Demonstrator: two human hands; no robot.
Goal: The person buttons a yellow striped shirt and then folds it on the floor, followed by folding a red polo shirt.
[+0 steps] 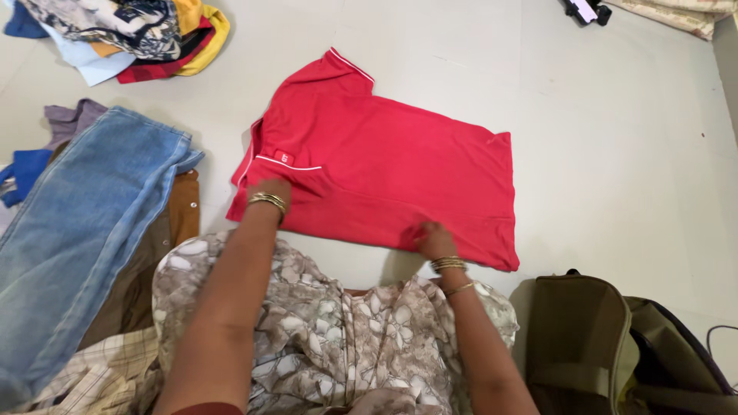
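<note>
Fingers of left hand [269,192] lie flat on red polo shirt [384,165] nr collar; right hand [433,240] pinches its near edge. Shirt's spread on floor [615,154] beyond fingers. Best keep edges aligned, smooth fabric w/ both palms.

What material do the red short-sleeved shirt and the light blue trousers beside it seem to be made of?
Red short-sleeved shirt: probably soft knit cotton, matte; it lies limp with gentle creases.
Light blue trousers: apparently denim, faded; thick stitched seams show along the leg.
</note>
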